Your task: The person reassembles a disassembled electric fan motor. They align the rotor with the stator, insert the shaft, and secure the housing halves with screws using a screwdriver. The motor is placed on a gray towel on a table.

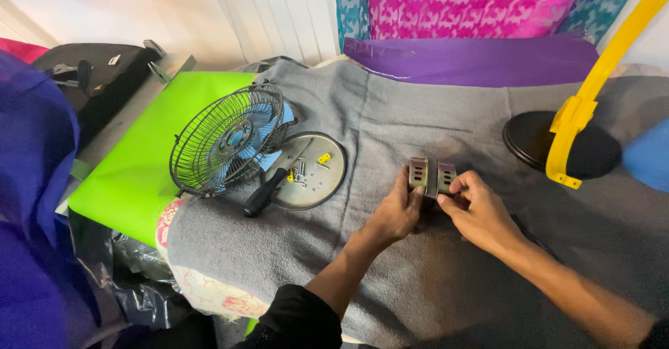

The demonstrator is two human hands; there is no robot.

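On grey cloth-covered table (390,112), head view: left hand (397,213) and right hand (477,213) both grip clenched on small perforated metal bracket (431,176), held mid-table just above cloth. Left of it: black wire fan cage with blue blades (226,140), round grey metal plate (317,181) with screws, black-handled screwdriver (268,190) across plate rim.

We hold a small metal bracket (431,177) with both hands over the grey cloth (418,279): our left hand (397,213) grips its left end, our right hand (477,213) pinches its right end. To the left lies a round metal plate (327,181) with screws (300,175) and a yellow clip (324,158). A screwdriver (268,188) rests across its rim, beside a wire fan grille (226,140) over blue blades. A black disc (533,140) with a yellow arm (592,91) sits at right.
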